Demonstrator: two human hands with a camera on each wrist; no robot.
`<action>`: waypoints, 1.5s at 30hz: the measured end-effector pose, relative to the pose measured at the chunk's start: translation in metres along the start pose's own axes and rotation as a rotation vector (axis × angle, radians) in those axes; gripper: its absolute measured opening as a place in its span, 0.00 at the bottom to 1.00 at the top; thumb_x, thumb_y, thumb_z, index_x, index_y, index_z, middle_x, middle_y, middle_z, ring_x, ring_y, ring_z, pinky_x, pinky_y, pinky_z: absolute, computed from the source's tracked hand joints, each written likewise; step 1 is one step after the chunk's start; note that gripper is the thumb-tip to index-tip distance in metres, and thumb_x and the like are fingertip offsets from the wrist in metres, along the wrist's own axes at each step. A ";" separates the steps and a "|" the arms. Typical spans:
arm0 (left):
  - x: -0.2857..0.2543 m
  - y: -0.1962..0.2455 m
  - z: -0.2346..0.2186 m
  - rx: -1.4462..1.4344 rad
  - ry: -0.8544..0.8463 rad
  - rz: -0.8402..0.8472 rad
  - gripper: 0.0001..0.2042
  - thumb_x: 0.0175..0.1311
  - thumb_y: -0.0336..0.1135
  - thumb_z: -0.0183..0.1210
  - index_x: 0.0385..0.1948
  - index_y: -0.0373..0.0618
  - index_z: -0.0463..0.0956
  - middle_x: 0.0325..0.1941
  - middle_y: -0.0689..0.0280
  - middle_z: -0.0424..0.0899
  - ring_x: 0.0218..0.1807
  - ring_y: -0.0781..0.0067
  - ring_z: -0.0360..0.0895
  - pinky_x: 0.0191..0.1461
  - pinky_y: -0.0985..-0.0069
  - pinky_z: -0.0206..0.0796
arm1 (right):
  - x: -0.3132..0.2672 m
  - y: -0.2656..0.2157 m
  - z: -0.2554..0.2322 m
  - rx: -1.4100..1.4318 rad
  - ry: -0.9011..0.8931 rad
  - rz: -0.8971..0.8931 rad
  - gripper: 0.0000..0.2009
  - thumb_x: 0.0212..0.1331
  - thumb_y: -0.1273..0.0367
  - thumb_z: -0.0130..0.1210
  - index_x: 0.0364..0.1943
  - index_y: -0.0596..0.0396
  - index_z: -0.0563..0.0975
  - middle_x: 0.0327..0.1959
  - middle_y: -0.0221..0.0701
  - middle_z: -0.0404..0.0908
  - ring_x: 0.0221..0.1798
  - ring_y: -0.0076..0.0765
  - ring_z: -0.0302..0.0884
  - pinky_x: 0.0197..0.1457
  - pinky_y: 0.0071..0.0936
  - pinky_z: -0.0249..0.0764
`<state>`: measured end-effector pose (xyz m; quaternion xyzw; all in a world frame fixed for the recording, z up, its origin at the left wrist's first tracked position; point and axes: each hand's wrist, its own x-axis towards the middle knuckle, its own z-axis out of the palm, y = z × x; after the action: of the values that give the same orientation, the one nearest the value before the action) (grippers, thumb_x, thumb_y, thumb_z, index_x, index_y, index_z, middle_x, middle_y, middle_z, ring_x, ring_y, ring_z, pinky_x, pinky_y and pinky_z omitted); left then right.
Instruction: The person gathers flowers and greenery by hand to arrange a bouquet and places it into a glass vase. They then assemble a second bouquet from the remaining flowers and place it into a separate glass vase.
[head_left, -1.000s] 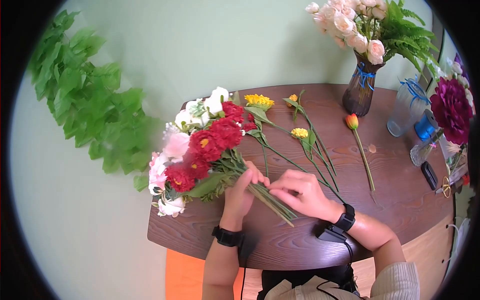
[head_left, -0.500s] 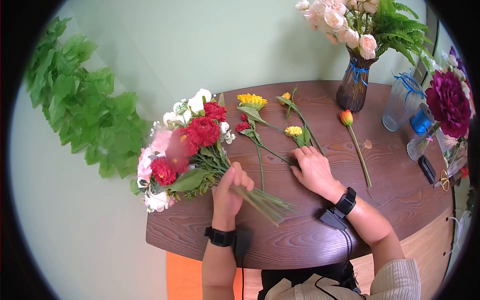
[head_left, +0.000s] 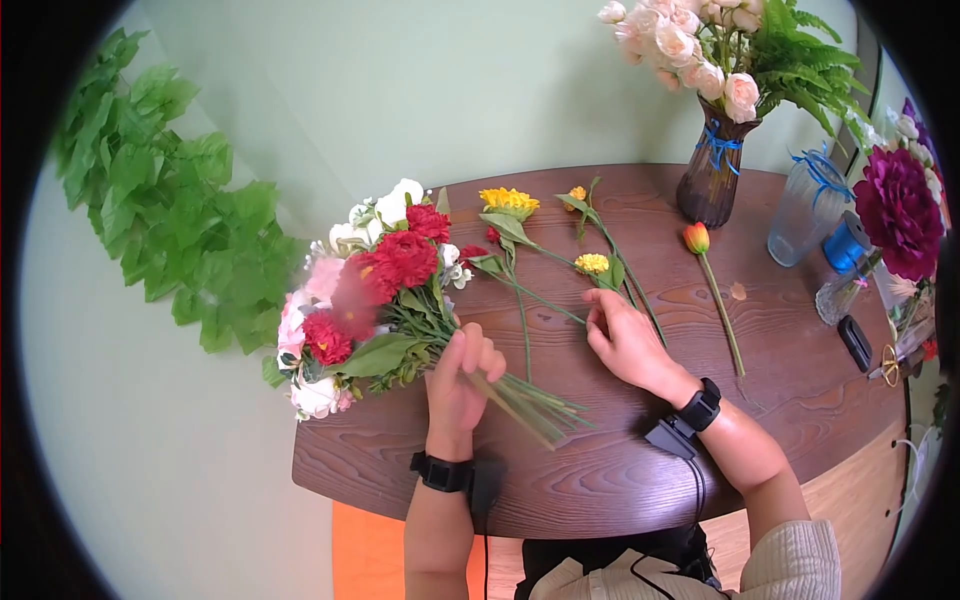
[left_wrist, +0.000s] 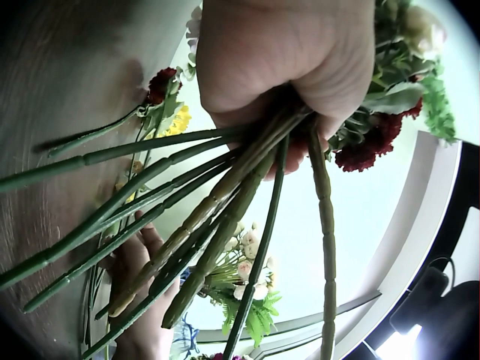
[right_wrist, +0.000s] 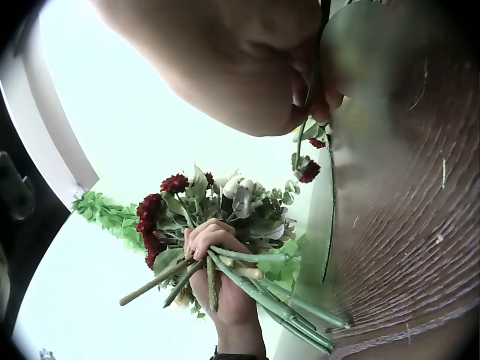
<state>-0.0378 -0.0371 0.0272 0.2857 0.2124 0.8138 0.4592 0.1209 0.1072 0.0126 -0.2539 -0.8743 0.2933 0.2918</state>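
In the head view, the left hand (head_left: 458,385) grips a bouquet of red (head_left: 407,262), white and pink flowers by its stems (head_left: 525,400), with the blooms tilted to the left. The left wrist view shows those stems (left_wrist: 214,214) fanning out below the palm. Over the middle of the table, the right hand (head_left: 632,345) pinches the thin green stem (head_left: 545,298) of a small red flower (head_left: 470,256). In the right wrist view, this red flower (right_wrist: 309,171) hangs beyond the fingertips. A yellow flower (head_left: 592,263) lies just above the right hand.
A sunflower (head_left: 510,203), an orange bud flower (head_left: 577,198) and a tulip (head_left: 697,238) lie on the table (head_left: 400,470). At the right stand a dark vase (head_left: 712,180) of pale roses, a clear vase (head_left: 800,225) and a blue spool (head_left: 846,243). Leaves (head_left: 190,210) hang on the left wall.
The right hand left the bouquet stems and moved up and right to the loose flowers, where it now pinches one stem. That red flower has shifted slightly left. The bouquet moved a little left.
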 end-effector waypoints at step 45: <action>0.000 -0.003 0.004 0.273 -0.005 0.050 0.14 0.59 0.41 0.53 0.35 0.41 0.62 0.26 0.70 0.61 0.26 0.79 0.58 0.32 0.79 0.56 | -0.023 -0.047 0.014 0.460 -0.046 -0.126 0.05 0.48 0.76 0.55 0.31 0.56 0.77 0.25 0.30 0.72 0.27 0.26 0.75 0.27 0.20 0.70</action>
<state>-0.0332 -0.0356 0.0283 0.3528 0.3130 0.7879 0.3959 0.1151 0.0552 0.0266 -0.1188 -0.8051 0.4715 0.3397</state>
